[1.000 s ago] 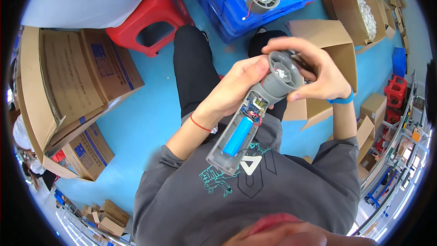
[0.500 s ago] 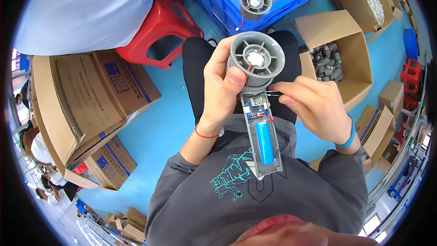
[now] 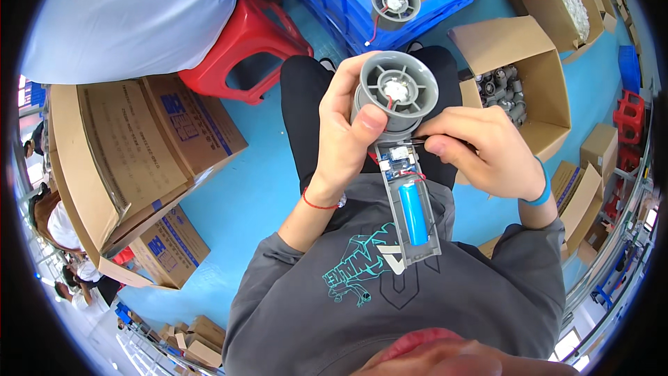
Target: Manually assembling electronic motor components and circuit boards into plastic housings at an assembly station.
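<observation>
Fan: the grey fan is held up over the lap, its round head away from the body and its handle slanting down in front of the grey shirt.
Left hand: the left hand is wrapped round the left side of the head, thumb pressed near its front rim.
Right hand: the right hand has thumb and forefinger pinched beside the joint of head and handle, seemingly on a thin dark piece; too small to tell whether it is wire or tool.
Handle: open-faced, with a blue battery lying lengthwise in it, a circuit board nearer the head and red wires between them.
Crate: a second fan head, red wire hanging, rests at the rim of the blue crate.
Right carton: the open carton contains grey parts.
Left side: a red stool and a large open carton stand on the blue floor.
</observation>
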Available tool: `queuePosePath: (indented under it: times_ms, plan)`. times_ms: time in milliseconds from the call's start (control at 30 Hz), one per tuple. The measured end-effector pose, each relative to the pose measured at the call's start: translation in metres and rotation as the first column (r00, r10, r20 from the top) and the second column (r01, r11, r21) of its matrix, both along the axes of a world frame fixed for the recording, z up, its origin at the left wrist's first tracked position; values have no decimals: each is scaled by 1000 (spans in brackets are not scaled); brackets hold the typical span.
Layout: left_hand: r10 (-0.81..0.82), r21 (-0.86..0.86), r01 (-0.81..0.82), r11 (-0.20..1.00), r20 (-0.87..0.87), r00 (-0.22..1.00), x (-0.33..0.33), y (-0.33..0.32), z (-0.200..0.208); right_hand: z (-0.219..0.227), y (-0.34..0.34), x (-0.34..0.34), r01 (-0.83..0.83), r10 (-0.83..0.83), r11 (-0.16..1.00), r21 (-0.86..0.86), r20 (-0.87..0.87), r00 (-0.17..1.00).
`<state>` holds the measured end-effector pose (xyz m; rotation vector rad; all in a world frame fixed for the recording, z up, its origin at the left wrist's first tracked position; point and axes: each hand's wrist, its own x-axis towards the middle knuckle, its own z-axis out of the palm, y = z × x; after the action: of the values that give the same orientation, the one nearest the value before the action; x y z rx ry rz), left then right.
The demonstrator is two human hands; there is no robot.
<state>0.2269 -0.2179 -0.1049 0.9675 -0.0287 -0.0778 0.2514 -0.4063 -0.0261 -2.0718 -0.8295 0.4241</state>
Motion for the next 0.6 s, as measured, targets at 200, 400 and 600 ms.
queuePosePath:
  times_ms: [200,400,600]
  plan:
    - [8,57,-12,998,68,998,2,-1,6,-4,1,9,-45,55,995,90,-116,992]
    - [-280,-91,275,957,-38,959,4,9,17,-9,-10,17,-45,111,988,145,-486,867]
    - [-225,-69,225,972,17,974,1,4,10,-13,-12,20,-28,196,969,245,-698,688]
